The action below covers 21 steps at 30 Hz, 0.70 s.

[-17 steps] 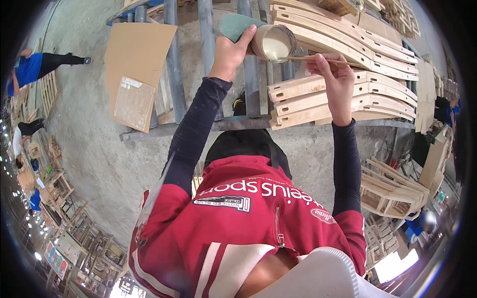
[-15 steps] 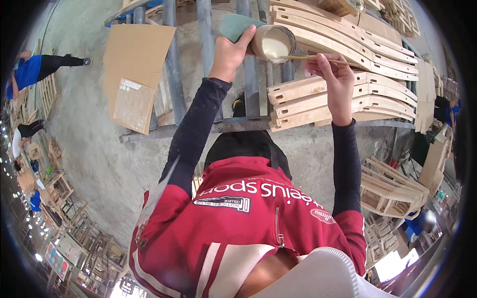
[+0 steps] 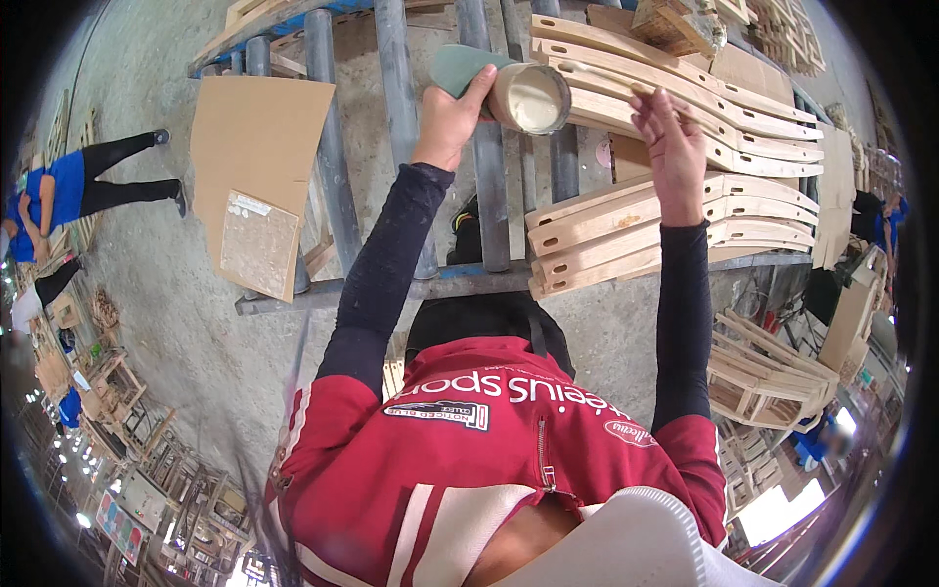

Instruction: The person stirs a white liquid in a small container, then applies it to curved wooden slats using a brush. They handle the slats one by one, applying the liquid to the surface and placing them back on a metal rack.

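My left hand [image 3: 450, 125] is closed around a round cup [image 3: 499, 96] of thick cream-coloured paste [image 3: 534, 101], its mouth facing up toward me. A flat grey-green piece [image 3: 460, 67] sticks out beside the cup at the same hand. Between the fingers of my right hand [image 3: 673, 147] is a thin wooden stick [image 3: 608, 78], blurred, its far end pointing left over the upper curved wooden slats [image 3: 675, 78]. That end is out of the cup. Below my right hand lies a second stack of slotted slats [image 3: 597, 230].
The slats rest on a rack of grey rollers [image 3: 489, 186] with a near rail [image 3: 381, 289]. Cardboard [image 3: 259, 127] with a smaller stained board [image 3: 259, 240] lies at left. A person in blue [image 3: 64, 201] stands far left. Wooden frames [image 3: 768, 377] stand on the right.
The stick has left the cup's rim and swung up over the upper slats. My right hand has turned, its fingers rising. The person at far left shows more fully now.
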{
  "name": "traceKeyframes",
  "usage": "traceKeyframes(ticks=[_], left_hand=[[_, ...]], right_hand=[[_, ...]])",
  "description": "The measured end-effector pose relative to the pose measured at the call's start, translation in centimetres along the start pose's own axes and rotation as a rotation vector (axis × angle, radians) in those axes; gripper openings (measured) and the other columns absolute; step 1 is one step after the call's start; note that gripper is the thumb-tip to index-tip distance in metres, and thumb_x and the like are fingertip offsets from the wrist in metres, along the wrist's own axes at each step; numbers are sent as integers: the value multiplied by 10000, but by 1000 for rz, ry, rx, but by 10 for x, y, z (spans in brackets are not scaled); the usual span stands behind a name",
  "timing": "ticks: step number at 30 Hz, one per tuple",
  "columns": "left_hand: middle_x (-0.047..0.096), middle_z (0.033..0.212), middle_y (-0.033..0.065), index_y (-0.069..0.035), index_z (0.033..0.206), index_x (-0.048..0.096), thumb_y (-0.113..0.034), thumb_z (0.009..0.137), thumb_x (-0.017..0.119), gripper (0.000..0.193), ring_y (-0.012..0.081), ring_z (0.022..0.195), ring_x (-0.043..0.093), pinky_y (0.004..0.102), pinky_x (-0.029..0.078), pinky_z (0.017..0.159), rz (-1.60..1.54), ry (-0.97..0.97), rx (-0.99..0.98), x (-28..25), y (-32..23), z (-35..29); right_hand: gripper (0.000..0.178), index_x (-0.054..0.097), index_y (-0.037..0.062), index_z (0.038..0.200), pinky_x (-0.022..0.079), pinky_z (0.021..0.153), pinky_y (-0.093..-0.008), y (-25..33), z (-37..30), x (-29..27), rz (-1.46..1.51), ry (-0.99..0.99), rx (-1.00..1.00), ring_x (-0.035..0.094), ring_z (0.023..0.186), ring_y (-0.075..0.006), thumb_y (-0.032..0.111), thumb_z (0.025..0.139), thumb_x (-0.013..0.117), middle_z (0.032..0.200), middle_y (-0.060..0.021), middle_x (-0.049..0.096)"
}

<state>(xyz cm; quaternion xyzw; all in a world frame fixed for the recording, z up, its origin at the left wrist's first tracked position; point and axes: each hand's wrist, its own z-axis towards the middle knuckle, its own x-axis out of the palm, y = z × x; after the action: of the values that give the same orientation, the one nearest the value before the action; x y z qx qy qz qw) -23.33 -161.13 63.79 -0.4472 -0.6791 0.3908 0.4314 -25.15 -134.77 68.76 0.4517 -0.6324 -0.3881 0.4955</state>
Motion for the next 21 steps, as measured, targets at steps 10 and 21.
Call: traceKeyframes(ticks=[10, 21], left_hand=[[656, 984, 48, -15, 1065, 639, -245, 903, 660, 282, 125, 842, 649, 308, 588, 647, -9, -111, -75, -35, 0, -1], [663, 983, 42, -34, 1059, 647, -262, 906, 659, 275, 116, 819, 649, 281, 561, 635, -14, -171, -108, -51, 5, -3]], right_hand=[[214, 596, -33, 988, 574, 699, -256, -33, 51, 4, -457, -88, -238, 693, 776, -178, 159, 910, 651, 885, -147, 697], [214, 587, -42, 954, 572, 680, -244, -32, 52, -3, -523, -136, -214, 695, 750, -159, 162, 915, 644, 854, -140, 702]])
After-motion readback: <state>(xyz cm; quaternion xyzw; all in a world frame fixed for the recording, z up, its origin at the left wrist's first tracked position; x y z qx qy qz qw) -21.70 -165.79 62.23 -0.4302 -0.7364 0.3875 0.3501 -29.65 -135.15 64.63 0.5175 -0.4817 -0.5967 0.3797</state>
